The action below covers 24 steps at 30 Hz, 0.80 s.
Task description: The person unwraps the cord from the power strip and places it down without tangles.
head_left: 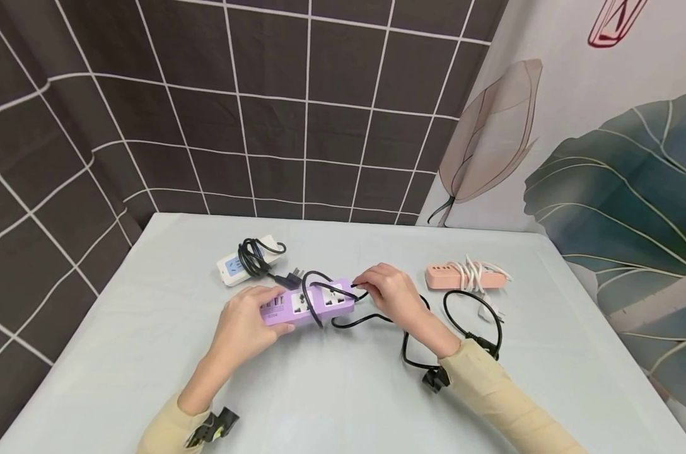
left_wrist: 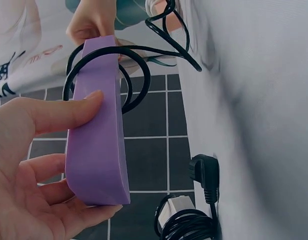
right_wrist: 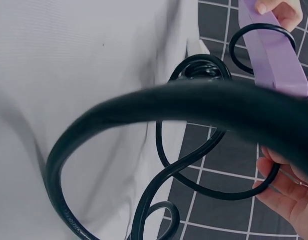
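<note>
My left hand (head_left: 243, 321) grips one end of a purple power strip (head_left: 280, 309), thumb on the near side and fingers on the far side. In the left wrist view the strip (left_wrist: 96, 145) is held on edge above the white surface. A black cord (head_left: 371, 316) loops around the strip's right half, across its white socket panels. Just off the strip's right end, my right hand (head_left: 396, 296) pinches this cord between thumb and fingers. In the right wrist view a thick stretch of cord (right_wrist: 143, 102) crosses close in front, hiding part of the right hand (right_wrist: 289, 200).
Behind the left hand lies a white power strip (head_left: 229, 270) with black cord bundled on it and its black plug (head_left: 290, 279) beside. Right of the right hand is a pink power strip (head_left: 442, 277) wrapped in white cord. The black cord's loose end (head_left: 485, 344) trails near the right sleeve.
</note>
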Available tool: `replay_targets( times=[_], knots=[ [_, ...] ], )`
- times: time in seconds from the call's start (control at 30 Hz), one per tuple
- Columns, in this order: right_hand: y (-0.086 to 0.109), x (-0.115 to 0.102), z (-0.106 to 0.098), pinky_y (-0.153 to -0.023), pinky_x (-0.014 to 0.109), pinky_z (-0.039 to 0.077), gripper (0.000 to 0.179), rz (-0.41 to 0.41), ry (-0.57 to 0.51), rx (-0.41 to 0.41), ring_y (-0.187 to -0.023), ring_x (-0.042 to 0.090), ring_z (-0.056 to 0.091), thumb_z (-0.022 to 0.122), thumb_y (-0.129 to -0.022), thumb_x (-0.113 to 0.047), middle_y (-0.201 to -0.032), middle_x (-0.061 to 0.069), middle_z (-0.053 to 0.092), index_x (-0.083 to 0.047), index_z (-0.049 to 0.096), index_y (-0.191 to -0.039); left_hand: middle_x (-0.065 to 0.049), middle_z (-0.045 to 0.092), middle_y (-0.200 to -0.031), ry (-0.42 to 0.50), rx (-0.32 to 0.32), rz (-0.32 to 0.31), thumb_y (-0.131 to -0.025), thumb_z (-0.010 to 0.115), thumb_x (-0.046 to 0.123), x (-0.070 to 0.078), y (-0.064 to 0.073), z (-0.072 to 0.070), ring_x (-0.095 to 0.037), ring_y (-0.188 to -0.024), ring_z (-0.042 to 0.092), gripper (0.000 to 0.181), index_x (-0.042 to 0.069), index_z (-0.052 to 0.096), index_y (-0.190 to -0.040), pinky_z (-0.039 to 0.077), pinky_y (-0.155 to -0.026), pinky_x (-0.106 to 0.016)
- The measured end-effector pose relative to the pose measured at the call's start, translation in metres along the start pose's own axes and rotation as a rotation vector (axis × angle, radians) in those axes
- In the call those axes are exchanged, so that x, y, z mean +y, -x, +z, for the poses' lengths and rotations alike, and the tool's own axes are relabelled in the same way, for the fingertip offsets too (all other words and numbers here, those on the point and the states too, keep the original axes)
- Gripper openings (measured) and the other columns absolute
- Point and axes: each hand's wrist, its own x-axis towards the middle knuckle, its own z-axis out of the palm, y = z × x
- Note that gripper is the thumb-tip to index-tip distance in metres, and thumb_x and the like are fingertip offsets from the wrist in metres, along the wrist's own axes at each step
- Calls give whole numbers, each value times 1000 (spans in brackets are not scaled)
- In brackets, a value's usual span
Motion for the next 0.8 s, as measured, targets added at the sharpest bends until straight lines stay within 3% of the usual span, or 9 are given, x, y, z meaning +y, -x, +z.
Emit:
replay_targets(
  times=[0.8],
  knots=[
    [0, -4, -20, -63, 26, 52, 17, -80, -8, 169, -75, 14, 63, 74, -76, 5, -79, 1, 70, -9, 72, -85, -17, 69, -116, -2, -19, -17, -60, 89, 18, -3, 1, 3, -35, -110, 62, 62, 2, 68, -116, 47, -92, -50]
  ],
)
